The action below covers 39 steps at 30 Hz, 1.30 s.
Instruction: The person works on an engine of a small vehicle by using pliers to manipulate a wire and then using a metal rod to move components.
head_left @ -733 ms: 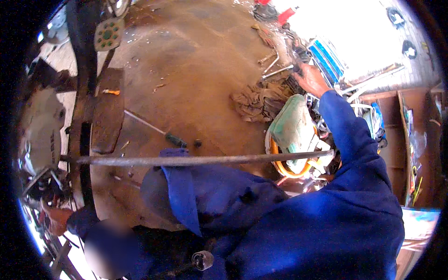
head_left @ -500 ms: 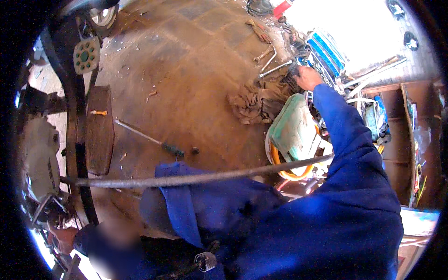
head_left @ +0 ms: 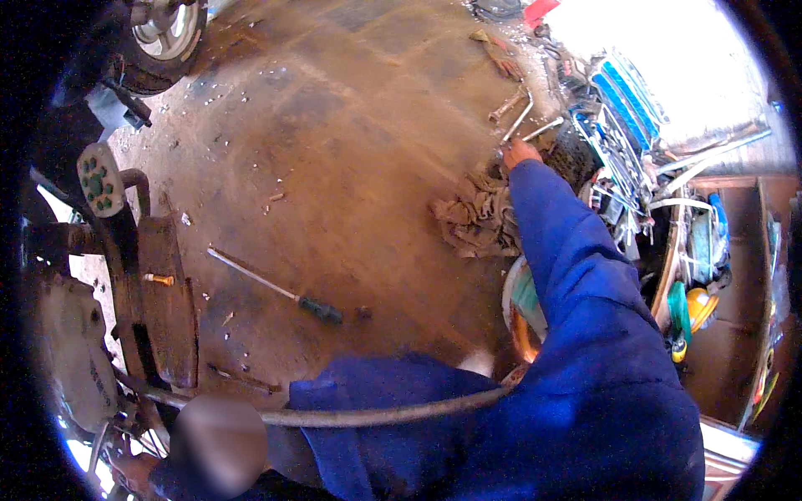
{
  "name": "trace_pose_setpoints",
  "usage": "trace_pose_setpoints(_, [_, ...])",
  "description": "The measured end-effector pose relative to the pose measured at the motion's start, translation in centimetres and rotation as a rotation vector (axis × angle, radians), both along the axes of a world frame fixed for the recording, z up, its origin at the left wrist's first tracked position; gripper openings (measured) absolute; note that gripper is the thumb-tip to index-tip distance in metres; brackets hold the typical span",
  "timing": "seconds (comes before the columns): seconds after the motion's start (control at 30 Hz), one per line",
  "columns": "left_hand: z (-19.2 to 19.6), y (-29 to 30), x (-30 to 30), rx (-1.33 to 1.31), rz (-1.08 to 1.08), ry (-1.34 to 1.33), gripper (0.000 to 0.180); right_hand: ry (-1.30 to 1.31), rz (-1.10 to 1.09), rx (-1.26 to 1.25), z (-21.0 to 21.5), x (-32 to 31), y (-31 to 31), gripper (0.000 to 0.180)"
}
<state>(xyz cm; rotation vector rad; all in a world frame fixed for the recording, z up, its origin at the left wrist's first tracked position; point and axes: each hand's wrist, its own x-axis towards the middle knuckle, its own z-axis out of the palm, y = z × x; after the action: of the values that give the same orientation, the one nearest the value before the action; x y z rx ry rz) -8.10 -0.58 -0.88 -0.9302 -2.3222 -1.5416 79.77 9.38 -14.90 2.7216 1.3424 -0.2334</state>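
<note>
My right hand [head_left: 522, 154] reaches out to the floor, its fingers closed at the near end of a straight silver wrench [head_left: 546, 129]. Just beyond it lies a bent silver wrench [head_left: 522, 113], and beside that a brownish tool [head_left: 504, 106]. A crumpled brown cloth [head_left: 478, 215] lies under the wrist. At lower left, my left hand [head_left: 134, 469] is against the parts of a motorcycle's grey engine casing [head_left: 75, 346]; its fingers are partly hidden and dark.
A green-handled screwdriver [head_left: 317, 309] lies mid-floor. Right stand a blue-and-silver toolbox [head_left: 622, 100] with metal tools and a wooden tray [head_left: 735, 326]. A container [head_left: 516, 309] is partly behind my arm. Left are a pedal [head_left: 100, 179] and wheel [head_left: 167, 42]. A grey tube [head_left: 376, 415] crosses low.
My right hand has moved left, from beside the toolbox tools to the silver wrench. The view has shifted, so the floor things appear farther right and lower. My left hand stays by the engine.
</note>
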Motion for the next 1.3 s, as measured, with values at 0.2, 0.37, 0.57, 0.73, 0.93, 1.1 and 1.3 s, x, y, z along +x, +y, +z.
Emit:
trace_pose_setpoints(0.2, [-0.6,1.2,2.4,-0.023,-0.011,0.016,0.04,-0.029,-0.063,0.082,-4.3,1.9,0.2,0.036])
trace_pose_setpoints(0.37, [1.2,-1.1,1.8,-0.025,0.046,0.035,0.039,-0.007,-0.214,0.224,-6.8,1.5,2.1,0.037])
trace_pose_setpoints(0.57, [3.4,1.6,-0.6,0.154,0.004,-0.136,0.037,0.105,0.07,-0.25,-7.5,13.6,0.7,0.041])
trace_pose_setpoints(0.73, [7.3,1.9,0.8,0.39,0.019,-0.243,0.036,1.326,-0.707,0.605,-6.4,8.4,0.7,0.019])
trace_pose_setpoints(0.93, [4.8,2.9,-1.0,0.654,0.047,-0.345,0.047,1.185,-0.665,0.433,2.1,11.0,-1.6,0.019])
trace_pose_setpoints(1.1, [4.5,4.2,1.1,0.747,0.087,-0.387,0.047,1.133,-0.599,0.364,12.0,9.5,-6.4,0.017])
trace_pose_setpoints(1.3, [4.0,2.6,1.1,0.623,0.333,-0.277,0.051,1.074,-0.138,0.274,28.3,-10.5,-13.2,0.02])
